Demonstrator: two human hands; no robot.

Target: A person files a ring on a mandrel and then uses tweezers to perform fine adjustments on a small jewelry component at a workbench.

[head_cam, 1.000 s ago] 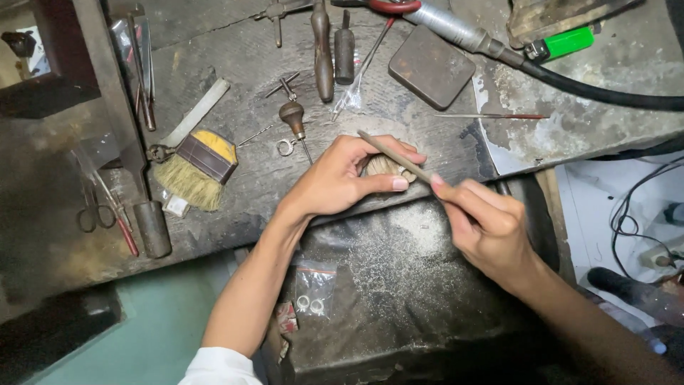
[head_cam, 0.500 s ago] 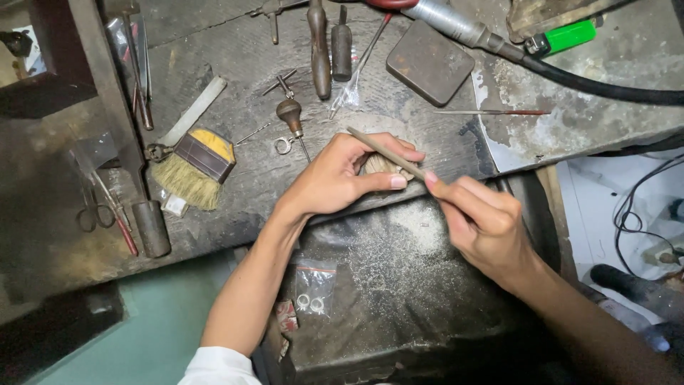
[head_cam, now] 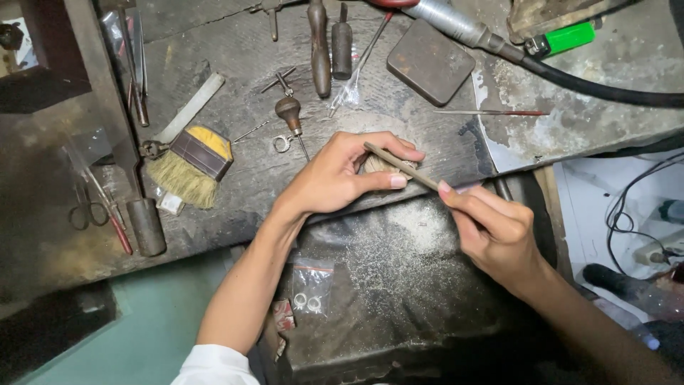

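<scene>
Here, in the head view, my left hand (head_cam: 342, 175) sits at the centre of the frame, curled over the front edge of the bench (head_cam: 235, 192). Its fingers are closed around something small pressed against a pale peg (head_cam: 381, 165); what they pinch is hidden, so I cannot tell its shape. I judge the hand rests there so the edge steadies the work.

My right hand (head_cam: 491, 232), just right of centre, is closed on the near end of a thin file (head_cam: 400, 166), index finger laid along it. The file slants up-left, its far end lying across my left fingertips, likely so I can guide it.

Below the hands a dark tray (head_cam: 399, 285) is dusted with pale filings, placed, I think, to catch them. At its lower left lies a small clear bag (head_cam: 311, 285) with a red strip at its top, holding two small rings.

On the bench: a brush (head_cam: 192, 164) with a yellow-topped block at left, scissors (head_cam: 89, 207) far left, a dark square block (head_cam: 429, 62) at the top, a green lighter (head_cam: 566, 37) upper right, and a black hose (head_cam: 598, 82) running to the right edge.
</scene>
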